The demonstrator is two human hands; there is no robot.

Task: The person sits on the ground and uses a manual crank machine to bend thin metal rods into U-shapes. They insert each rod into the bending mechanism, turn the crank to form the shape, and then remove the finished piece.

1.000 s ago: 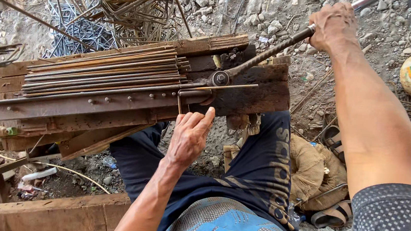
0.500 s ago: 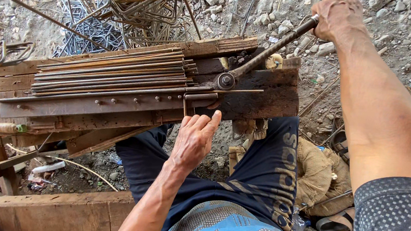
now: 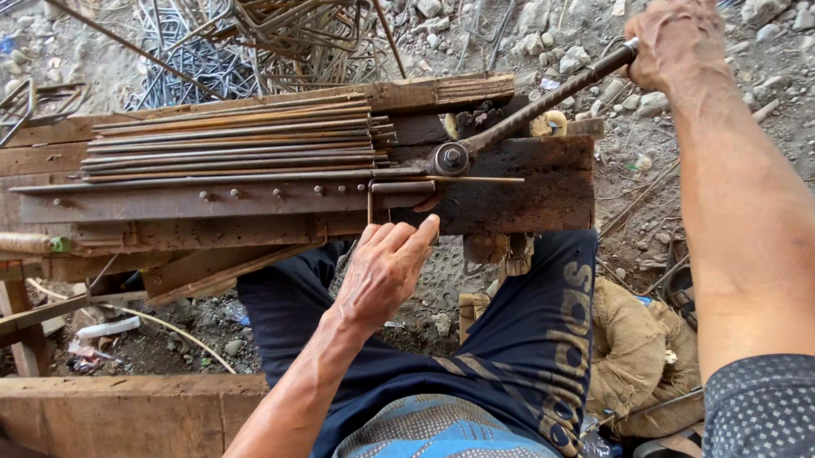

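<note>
Rebar work at a plank bench (image 3: 531, 186), seen from above. Right hand (image 3: 680, 41) is closed round the far end of the lever (image 3: 539, 102), which runs down and left to a pivot bolt (image 3: 451, 158) on the bench. Left hand (image 3: 385, 272) lies half open below the bench edge, fingers (image 3: 417, 235) together and touching the bent rod (image 3: 401, 191) where its short leg drops at a right angle; whether it actually pinches the rod cannot be told.

Change over the last second: the left hand has moved up from just under the bench to the rod (the lever hand has barely shifted). In my judgement a bend is finished and the rod is about to be shifted or pulled.

Left of the left hand, straight rods (image 3: 236, 148) lie stacked along the bench. Beyond them, on the gravel, sits a heap of bent stirrups (image 3: 260, 6).
</note>
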